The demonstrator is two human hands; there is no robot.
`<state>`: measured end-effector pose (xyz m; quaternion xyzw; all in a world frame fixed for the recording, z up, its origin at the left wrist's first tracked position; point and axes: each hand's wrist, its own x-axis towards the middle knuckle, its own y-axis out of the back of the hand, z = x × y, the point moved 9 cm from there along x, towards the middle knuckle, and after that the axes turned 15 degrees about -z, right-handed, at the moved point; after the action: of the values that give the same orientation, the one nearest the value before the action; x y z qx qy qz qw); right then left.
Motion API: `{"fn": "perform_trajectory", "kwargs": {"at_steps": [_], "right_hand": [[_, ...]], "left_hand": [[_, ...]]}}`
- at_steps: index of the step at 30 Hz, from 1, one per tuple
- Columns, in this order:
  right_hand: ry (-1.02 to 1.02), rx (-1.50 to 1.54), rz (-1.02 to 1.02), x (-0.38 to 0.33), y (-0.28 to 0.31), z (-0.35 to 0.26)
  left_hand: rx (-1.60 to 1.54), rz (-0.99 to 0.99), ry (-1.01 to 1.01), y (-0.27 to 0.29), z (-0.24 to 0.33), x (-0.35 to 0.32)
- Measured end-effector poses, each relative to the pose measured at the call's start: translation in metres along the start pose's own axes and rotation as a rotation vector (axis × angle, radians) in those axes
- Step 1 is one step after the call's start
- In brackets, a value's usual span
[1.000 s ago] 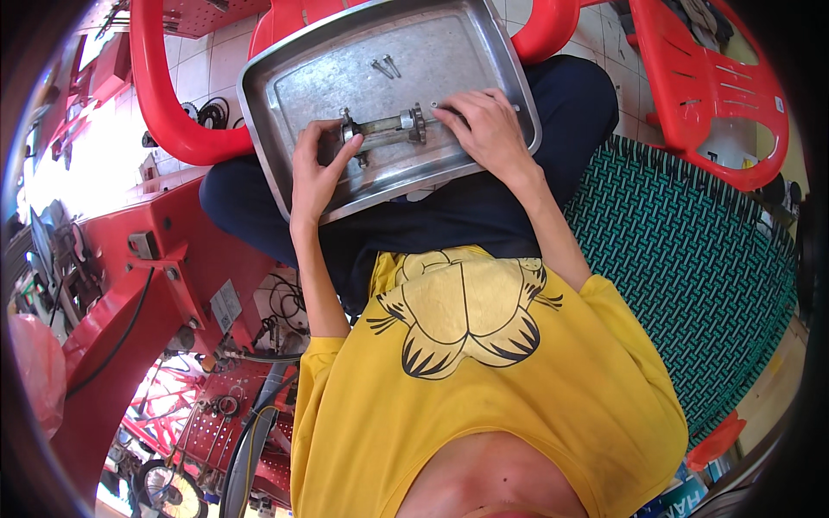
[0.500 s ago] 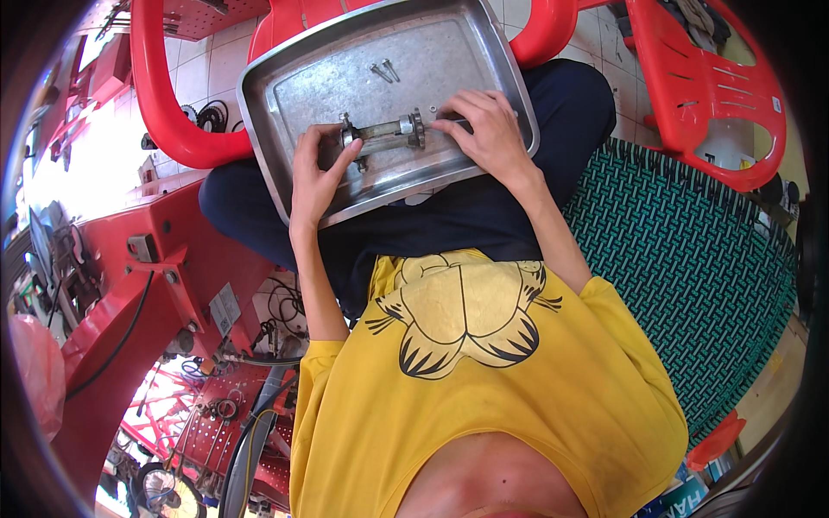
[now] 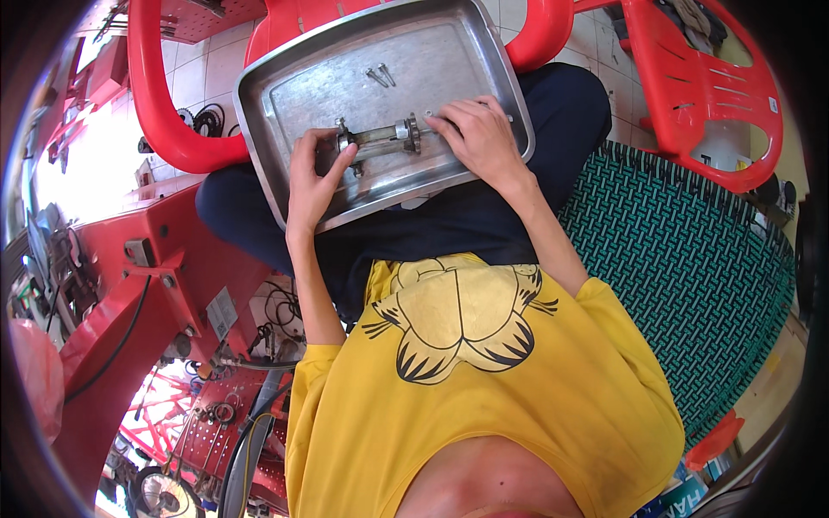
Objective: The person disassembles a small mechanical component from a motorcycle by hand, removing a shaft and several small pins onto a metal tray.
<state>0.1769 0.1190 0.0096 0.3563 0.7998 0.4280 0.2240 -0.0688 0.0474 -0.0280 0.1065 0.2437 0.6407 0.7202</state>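
A dull metal shaft assembly (image 3: 376, 136) with a flange at each end lies across the lower part of a steel tray (image 3: 324, 65). My left hand (image 3: 311, 173) closes its thumb and fingers around the assembly's left end. Just beyond its toothed right end, my right hand (image 3: 485, 142) has thumb and fingertips drawn together. Whatever lies in that pinch, if anything, is too small to make out. Beside the right fingertips sits a tiny nut (image 3: 429, 114). Several small bolts (image 3: 380, 76) rest farther back in the tray.
The tray stands between my knees, in front of a red plastic chair (image 3: 155, 104). Another red chair (image 3: 717, 95) is at the far right, near a green woven seat (image 3: 682, 268). A red machine frame (image 3: 129, 302) with cables fills the left side.
The whole view has shifted slightly. My left hand keeps its hold on the assembly's left end, and my right fingers have moved only a little near the right end.
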Motion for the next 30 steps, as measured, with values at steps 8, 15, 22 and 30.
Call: {"fn": "perform_trajectory", "kwargs": {"at_steps": [8,15,22,30], "right_hand": [[-0.016,0.019,-0.042,-0.002,-0.005,0.006],[0.052,0.104,0.024,-0.004,0.008,0.001],[0.014,0.043,0.022,-0.005,0.0,0.004],[0.028,0.036,-0.028,-0.005,0.001,0.002]], "left_hand": [[-0.008,-0.012,-0.019,-0.001,0.001,0.002],[0.0,-0.016,-0.007,-0.001,0.0,0.001],[0.017,0.004,-0.021,-0.001,0.0,0.0],[-0.001,-0.003,-0.026,-0.001,0.0,0.001]]}}
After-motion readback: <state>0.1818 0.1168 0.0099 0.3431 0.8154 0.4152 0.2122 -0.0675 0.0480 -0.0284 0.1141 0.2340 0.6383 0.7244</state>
